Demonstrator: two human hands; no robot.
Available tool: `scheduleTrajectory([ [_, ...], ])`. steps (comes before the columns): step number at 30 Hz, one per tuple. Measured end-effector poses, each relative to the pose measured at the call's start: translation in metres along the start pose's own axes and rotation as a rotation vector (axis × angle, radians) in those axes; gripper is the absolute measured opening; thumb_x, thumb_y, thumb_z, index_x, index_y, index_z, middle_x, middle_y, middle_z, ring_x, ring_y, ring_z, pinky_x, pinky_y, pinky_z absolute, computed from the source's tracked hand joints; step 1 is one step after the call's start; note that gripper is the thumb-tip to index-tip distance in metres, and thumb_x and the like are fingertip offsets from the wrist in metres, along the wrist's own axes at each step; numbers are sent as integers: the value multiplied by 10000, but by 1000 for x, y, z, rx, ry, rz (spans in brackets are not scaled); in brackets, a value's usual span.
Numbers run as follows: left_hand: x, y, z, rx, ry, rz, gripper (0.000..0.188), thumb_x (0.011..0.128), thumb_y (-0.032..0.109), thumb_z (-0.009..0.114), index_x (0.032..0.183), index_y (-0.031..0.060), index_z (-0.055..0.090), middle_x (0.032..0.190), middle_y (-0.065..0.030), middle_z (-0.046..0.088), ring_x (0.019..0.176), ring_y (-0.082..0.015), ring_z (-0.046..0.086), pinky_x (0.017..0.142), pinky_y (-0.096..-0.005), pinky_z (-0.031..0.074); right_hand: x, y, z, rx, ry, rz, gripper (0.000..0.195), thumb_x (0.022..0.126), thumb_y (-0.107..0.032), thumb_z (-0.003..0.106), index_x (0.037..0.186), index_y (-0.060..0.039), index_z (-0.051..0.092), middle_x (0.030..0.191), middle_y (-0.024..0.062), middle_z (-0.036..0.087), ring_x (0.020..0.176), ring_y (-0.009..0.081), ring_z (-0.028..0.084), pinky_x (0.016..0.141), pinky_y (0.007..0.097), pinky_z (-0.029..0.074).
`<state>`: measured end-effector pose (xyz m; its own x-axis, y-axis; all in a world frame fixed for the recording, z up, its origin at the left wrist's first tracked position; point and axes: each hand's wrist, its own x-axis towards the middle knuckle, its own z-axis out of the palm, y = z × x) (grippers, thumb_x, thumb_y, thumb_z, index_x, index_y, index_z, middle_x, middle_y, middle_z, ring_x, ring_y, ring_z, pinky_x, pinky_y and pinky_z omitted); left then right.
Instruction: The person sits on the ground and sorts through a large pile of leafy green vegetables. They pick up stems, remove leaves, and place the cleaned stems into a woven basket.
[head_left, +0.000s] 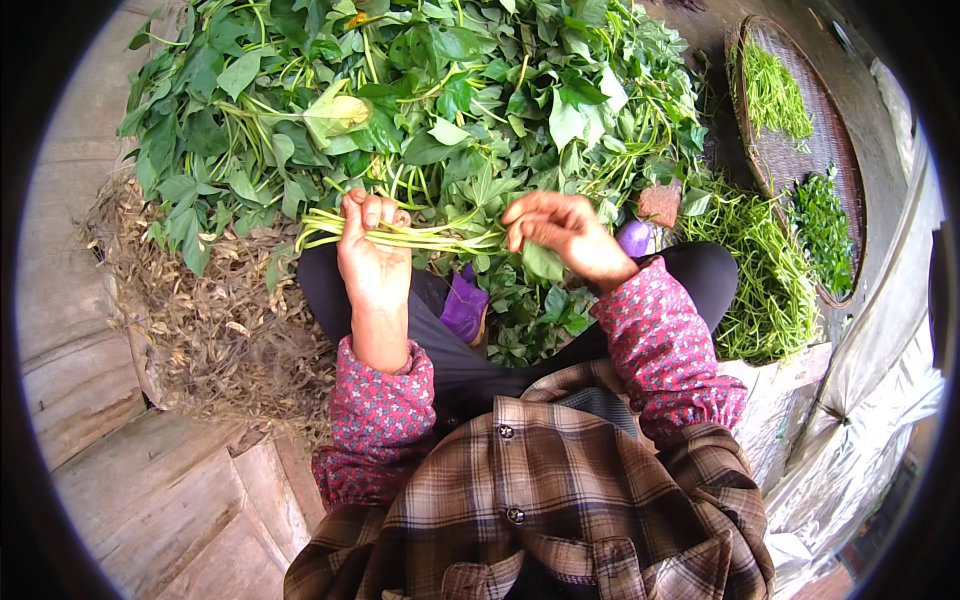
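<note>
My left hand (373, 244) grips a small bundle of pale green leaf stems (442, 238) that runs sideways toward the right. At the bundle's right end, the curled fingers of my right hand (562, 229) hold a green leaf (541, 260), which hangs below the fingertips. Just beyond both hands rises a large heap of leafy green vines (420, 82), which look like sweet potato greens. More leaves (525, 315) lie between my bent legs, next to a purple shoe (463, 306).
Dry brown plant litter (232, 322) covers the ground at left, beside wooden boards (172, 480). To the right lie a pile of stripped green stems (757, 277), a brick piece (660, 204) and a woven tray (806, 150) with stems and leaves. Clear plastic sheeting (840, 450) hangs at far right.
</note>
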<state>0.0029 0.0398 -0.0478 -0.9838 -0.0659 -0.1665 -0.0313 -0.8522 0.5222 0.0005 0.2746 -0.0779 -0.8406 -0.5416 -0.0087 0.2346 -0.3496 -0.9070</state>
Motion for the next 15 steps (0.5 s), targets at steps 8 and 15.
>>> scheduleTrajectory([
  [8, -6, -1, 15, -16, -119, -66, 235, 972, 260, 355, 832, 87, 430, 552, 38, 269, 515, -92, 272, 468, -220, 267, 14, -22, 23, -714, 116, -414, 103, 763, -23, 626, 854, 25, 630, 831, 125, 628, 781, 249, 602, 703, 339, 477],
  [15, -6, 6, 17, 31, -172, -56, 255, 971, 288, 357, 817, 108, 449, 541, 57, 266, 503, -70, 260, 444, -208, 243, 15, -19, 24, -1193, -203, -353, 124, 750, -48, 568, 862, -2, 596, 763, 138, 548, 734, 329, 546, 639, 393, 450],
])
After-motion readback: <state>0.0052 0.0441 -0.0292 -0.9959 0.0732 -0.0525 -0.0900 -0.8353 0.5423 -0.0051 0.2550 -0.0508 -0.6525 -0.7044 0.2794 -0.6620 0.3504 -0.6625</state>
